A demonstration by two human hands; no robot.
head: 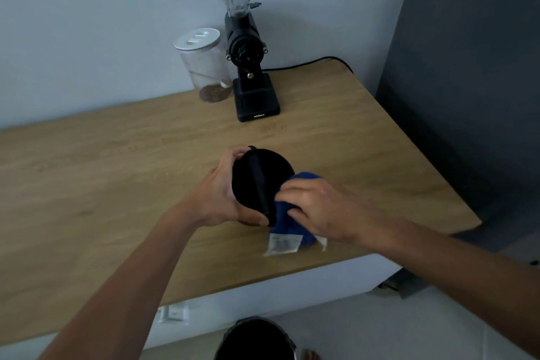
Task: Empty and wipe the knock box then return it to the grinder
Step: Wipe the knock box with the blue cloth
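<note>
bin (257, 339): dark, on floor, nearest, before knock box | knock box (260, 184): black, tilted above tabletop (87, 184), left hand (225, 193) fingers clasping its rim | cloth (292, 213): blue, white tag, right hand (315, 210) fingers closed on it, touching knock box | grinder (248, 67): black, beyond knock box, by wall | jar (204, 64): clear, just left of grinder

Wiping black knock box (257, 181) over wooden worktop (117, 178).
Left hand (225, 193) gripping tilted box by rim; right hand (315, 210) pressing blue cloth (295, 213) against its opening. Grinder (248, 67) and lidded jar (204, 64) standing behind, near wall; dark bin (257, 339) below worktop edge.
</note>
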